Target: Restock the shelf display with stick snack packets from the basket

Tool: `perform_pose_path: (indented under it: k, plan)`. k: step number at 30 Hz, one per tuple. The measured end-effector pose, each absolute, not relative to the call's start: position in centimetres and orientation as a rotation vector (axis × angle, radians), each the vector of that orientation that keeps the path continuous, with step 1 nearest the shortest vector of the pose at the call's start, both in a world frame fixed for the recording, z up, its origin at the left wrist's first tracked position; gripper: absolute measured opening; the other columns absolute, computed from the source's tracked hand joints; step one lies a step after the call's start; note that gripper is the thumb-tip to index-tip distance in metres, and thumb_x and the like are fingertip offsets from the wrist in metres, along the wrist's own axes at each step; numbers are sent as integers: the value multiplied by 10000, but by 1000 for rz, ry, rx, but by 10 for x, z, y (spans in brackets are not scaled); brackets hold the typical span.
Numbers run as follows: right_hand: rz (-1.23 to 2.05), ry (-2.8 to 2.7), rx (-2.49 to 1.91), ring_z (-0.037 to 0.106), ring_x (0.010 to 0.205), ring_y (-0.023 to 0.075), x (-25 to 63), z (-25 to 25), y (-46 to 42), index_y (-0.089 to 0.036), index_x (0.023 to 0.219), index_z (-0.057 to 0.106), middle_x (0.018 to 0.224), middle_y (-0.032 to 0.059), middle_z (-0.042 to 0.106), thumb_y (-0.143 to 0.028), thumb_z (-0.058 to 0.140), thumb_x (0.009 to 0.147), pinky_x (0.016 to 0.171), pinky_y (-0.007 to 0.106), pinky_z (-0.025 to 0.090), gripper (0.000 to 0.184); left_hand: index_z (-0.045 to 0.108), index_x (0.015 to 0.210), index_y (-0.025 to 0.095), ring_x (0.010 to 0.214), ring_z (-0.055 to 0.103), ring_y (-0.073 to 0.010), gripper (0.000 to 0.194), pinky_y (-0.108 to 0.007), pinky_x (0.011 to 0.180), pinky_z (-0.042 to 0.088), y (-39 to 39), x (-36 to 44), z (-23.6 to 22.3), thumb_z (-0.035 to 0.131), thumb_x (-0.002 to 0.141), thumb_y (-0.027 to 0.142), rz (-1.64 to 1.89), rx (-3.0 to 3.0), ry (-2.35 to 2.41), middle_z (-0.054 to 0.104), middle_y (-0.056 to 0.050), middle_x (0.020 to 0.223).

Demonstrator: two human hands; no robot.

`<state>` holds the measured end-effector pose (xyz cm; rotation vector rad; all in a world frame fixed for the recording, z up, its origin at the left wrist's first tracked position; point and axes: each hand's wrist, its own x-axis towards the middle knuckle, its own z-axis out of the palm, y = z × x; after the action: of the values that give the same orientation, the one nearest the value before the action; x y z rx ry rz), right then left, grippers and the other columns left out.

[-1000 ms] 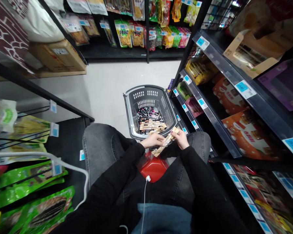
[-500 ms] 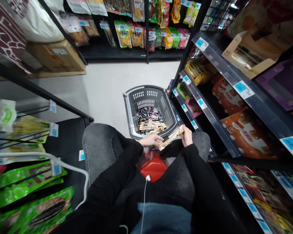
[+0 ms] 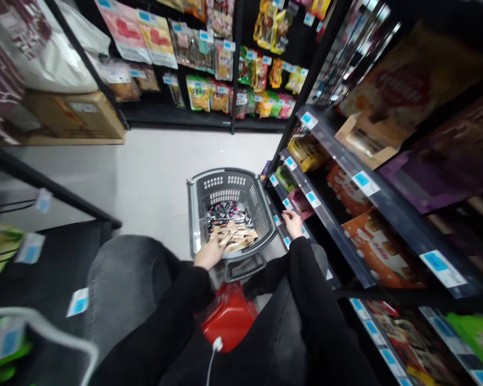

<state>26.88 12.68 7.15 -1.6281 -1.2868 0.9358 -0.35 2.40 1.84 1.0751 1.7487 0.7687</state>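
My left hand reaches over the near rim of a grey plastic shopping basket on the floor. Its fingers curl down onto the pile of tan snack packets inside. Black packets lie behind the tan ones. My right hand is out at the lip of a low shelf on the right, beside blue price tags. Its fingers are stretched toward the shelf and nothing shows in them. The view is blurred by motion.
I sit low in a narrow aisle, grey-trousered knees either side of a red object with a white cable. Stocked black shelves rise on the right, hanging snack bags at the back, a cardboard box at the left.
The tan packets held between both hands are gone from my lap. My left hand dropped into the basket and my right hand moved out to the shelf. The camera tilted.
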Motion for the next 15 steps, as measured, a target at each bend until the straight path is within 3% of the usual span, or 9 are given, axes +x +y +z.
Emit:
perform_pose_path:
  k: [2,4,7,9,12,15]
  plan:
    - [665,-1496,-1532,605,662,165,284,122,148,-190,852,631,788,34,655,-305,550,717,682,302,492,195,569,694,166,917,615,-279,45,-326,810,404,26,-2,15,539,707,198,523,1250,1751,673,-97,768]
    - [294,-1655,-1471,603,774,187,303,185,171,-192,919,619,865,56,654,-299,475,781,768,328,471,226,612,807,170,895,626,-244,159,-296,782,416,29,1,8,472,756,227,318,1464,1687,687,-87,829]
    - [-291,-1745,-1576,567,918,230,331,275,207,-134,961,600,950,131,625,-180,393,814,863,386,408,259,609,979,153,931,617,-246,286,-296,775,422,28,7,-1,437,784,271,214,1661,1621,678,-115,957]
    - [-553,-1841,-1736,548,962,262,347,317,232,-95,977,592,998,188,596,-105,383,796,846,413,397,277,603,1014,145,951,611,-251,312,-298,788,420,25,10,-2,450,780,284,194,1709,1595,669,-129,993]
    - [-730,-2032,-2025,535,984,297,367,345,264,-61,938,614,980,227,594,-83,447,768,806,430,396,239,607,1013,151,936,617,-245,305,-296,794,419,21,11,1,462,776,279,187,1712,1558,677,-118,964]
    - [-669,-2044,-2208,563,919,291,383,348,286,-47,814,652,877,220,619,-178,550,756,777,430,399,176,608,1016,155,931,620,-243,303,-299,798,420,19,11,6,461,772,258,173,1702,1567,682,-109,933]
